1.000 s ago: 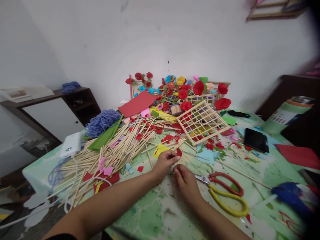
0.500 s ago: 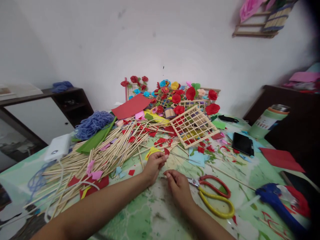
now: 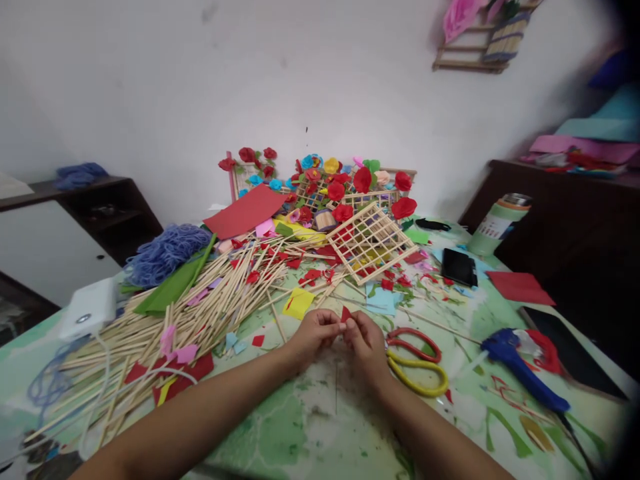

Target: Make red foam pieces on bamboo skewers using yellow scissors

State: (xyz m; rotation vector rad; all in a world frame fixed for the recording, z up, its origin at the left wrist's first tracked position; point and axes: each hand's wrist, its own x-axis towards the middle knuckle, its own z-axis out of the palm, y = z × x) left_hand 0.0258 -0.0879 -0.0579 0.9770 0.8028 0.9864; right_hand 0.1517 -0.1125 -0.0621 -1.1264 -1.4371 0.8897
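Note:
Above the table's middle, my left hand [image 3: 317, 337] and my right hand [image 3: 367, 343] meet with fingertips pinched together. Between them is a small piece of red paper [image 3: 345, 313], its pointed tip sticking up; the fingers cover the rest. Scissors [image 3: 417, 375] with one red and one yellow handle lie right beside my right hand, their blades hidden behind it. A thin dark line, perhaps a wire [image 3: 336, 390], shows below the hands. Just beyond my left hand lies a yellow paper square [image 3: 299, 303].
Thin wooden sticks [image 3: 215, 313] and blue yarn [image 3: 167, 253] heap up on the left. A stick lattice [image 3: 370, 243] and red paper flowers [image 3: 362, 179] stand at the back. On the right are a blue glue gun [image 3: 523, 373], a phone [image 3: 459, 268] and a bottle [image 3: 500, 225].
My right hand has come up to my left, and its fingers now pinch the red paper too. The view has turned slightly to the right.

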